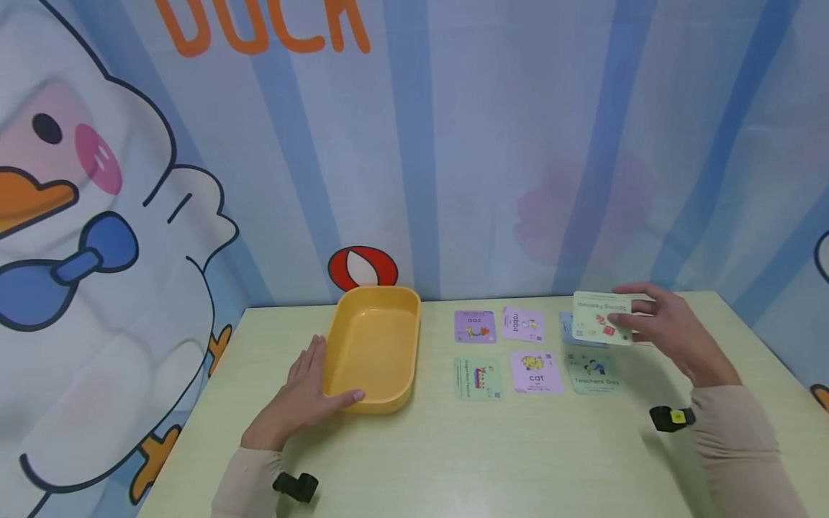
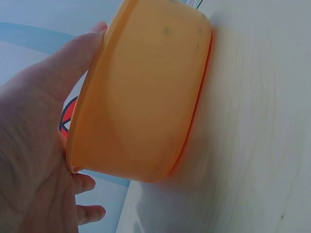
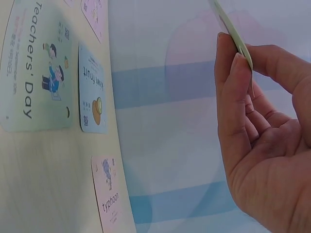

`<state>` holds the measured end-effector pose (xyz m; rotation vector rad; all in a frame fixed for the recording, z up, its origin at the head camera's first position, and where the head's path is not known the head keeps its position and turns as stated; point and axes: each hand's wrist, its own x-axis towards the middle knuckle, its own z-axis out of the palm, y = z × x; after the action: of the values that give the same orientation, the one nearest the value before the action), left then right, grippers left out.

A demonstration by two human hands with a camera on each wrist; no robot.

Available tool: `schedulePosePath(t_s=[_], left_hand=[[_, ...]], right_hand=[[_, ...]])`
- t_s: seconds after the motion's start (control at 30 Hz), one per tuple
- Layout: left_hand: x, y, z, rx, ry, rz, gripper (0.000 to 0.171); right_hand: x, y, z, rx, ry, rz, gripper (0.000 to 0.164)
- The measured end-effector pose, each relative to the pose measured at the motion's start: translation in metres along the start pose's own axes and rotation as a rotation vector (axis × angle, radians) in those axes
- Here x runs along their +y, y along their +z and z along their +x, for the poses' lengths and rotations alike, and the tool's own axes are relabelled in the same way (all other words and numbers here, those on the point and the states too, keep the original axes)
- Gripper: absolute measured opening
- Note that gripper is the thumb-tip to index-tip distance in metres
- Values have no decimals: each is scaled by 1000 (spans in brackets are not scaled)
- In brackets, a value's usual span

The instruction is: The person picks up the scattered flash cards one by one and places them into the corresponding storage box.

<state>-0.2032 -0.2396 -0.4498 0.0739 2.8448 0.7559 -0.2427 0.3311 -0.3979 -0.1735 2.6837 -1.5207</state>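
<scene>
Currently, the Spring Festival card (image 1: 596, 316) is off the table (image 1: 453, 460), pinched between the thumb and fingertips of the right hand (image 1: 673, 327), above the layout's far right corner. Its longer side runs roughly left to right in the head view; the right wrist view shows it nearly edge-on. From that hand, the yellow tray (image 1: 372, 345) lies well to the left, across the rows of cards, its long axis running from the near side of the table to the far side.

Nearer to the tray is the left hand (image 1: 294, 403), its fingers extended along the left side and its thumb on the near left rim, touching rather than clenched.

Between the tray and the right hand lie 2 rows: zoo (image 1: 475, 327) and rabbit (image 1: 523, 325) cards at the back, with Dragon Boat Festival (image 1: 478, 379), cat (image 1: 535, 374) and Teachers' Day (image 1: 594, 374) cards in front. The kiwi fruit card (image 3: 93, 90) lies partly hidden below the held card in the head view; the typhoon card (image 3: 108, 194) shows in the right wrist view.

A strip of table separates tray from cards; more tabletop stretches toward the person, while the backdrop (image 1: 486, 144) bounds the far edge.
</scene>
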Motion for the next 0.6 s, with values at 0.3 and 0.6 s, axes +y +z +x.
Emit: schedulePosePath(t_s=[0.3,0.6], left_hand=[[0,0,-1,-8,2,-2,136],[1,-1,0,-9,1,-5,136]], right_hand=[[-2,6,5,-10,0,20,72],[-4,11,7,-14,1,14,72]])
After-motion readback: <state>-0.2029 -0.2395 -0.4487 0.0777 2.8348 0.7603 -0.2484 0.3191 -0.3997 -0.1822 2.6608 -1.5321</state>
